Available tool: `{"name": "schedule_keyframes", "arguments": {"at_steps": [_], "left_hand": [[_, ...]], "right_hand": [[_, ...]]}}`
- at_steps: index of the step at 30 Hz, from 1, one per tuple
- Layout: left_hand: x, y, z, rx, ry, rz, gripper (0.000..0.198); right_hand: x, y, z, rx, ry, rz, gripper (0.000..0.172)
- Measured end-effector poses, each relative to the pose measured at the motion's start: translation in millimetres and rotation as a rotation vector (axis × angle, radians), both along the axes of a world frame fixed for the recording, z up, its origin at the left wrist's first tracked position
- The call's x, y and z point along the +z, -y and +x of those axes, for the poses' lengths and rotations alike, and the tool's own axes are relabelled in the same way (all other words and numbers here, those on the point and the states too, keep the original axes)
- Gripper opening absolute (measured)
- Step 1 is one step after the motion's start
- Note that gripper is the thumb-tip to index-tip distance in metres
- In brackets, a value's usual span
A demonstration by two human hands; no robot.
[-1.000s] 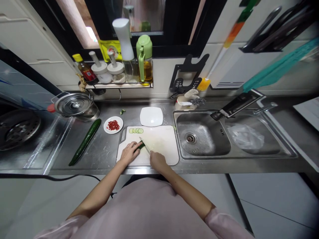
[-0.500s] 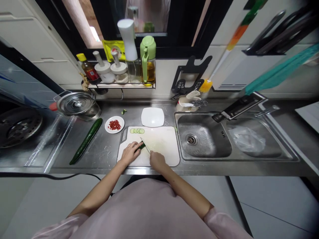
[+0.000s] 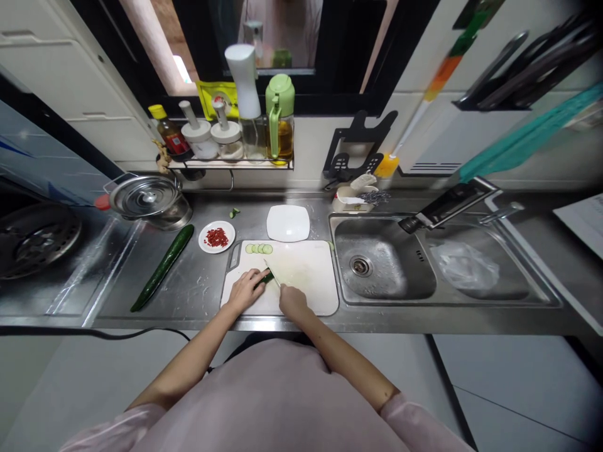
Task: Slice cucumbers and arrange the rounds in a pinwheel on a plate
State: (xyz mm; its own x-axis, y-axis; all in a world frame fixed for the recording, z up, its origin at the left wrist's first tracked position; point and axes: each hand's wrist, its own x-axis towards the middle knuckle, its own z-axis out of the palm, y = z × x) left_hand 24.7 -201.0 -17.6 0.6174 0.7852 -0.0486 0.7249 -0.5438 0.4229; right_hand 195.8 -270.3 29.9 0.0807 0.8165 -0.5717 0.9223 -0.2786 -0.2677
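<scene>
Right hand [image 3: 293,300] and knife [image 3: 272,274] are shifted slightly left toward the left hand [image 3: 245,290] since the earlier frame; brushed steel counter [image 3: 198,285] is seen scratched and glossy; double steel sink [image 3: 405,270], with a crumpled clear plastic bag [image 3: 464,263] lying in the right basin; white rectangular cutting board [image 3: 306,276] is set at the counter's front edge; lidded steel pot [image 3: 146,199] at left; whole dark green cucumber [image 3: 162,267] laid on bare steel; white rounded-square plate [image 3: 287,222] behind the board; round white dish [image 3: 202,238] holding chopped red chilli [image 3: 217,237]; cucumber piece [image 3: 268,277] is pinned on the board under curled left fingers; knife handle is wrapped fully by right fingers, blade resting on the piece; round slices [image 3: 259,248] are rowed at the board's far edge; bottle labels on the shelf cannot be read.
</scene>
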Motion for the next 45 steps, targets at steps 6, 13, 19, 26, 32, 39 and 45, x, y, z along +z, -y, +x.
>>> {"name": "schedule_keyframes", "arguments": {"at_steps": [6, 13, 19, 26, 32, 39, 45], "left_hand": [[4.8, 3, 1, 0.027, -0.037, -0.007, 0.046], [12.6, 13, 6, 0.128, -0.063, -0.037, 0.054], [11.3, 17, 5, 0.229, -0.045, -0.07, 0.061], [4.4, 18, 5, 0.289, 0.066, -0.075, 0.06], [0.6, 16, 12, 0.416, 0.227, -0.05, 0.056], [21.0, 12, 26, 0.547, 0.508, -0.063, 0.046], [46.2, 6, 40, 0.578, 0.653, -0.091, 0.045]], "right_hand": [[-2.8, 2, 1, -0.022, -0.002, 0.025, 0.029], [7.9, 9, 13, -0.043, 0.016, 0.07, 0.03], [19.1, 16, 34, -0.05, 0.115, 0.099, 0.034], [28.3, 30, 56, -0.079, 0.211, 0.158, 0.036], [37.9, 38, 63, -0.082, 0.256, 0.309, 0.044], [43.4, 39, 71, -0.054, 0.306, 0.537, 0.054], [48.2, 40, 76, -0.002, 0.352, 0.671, 0.053]]}}
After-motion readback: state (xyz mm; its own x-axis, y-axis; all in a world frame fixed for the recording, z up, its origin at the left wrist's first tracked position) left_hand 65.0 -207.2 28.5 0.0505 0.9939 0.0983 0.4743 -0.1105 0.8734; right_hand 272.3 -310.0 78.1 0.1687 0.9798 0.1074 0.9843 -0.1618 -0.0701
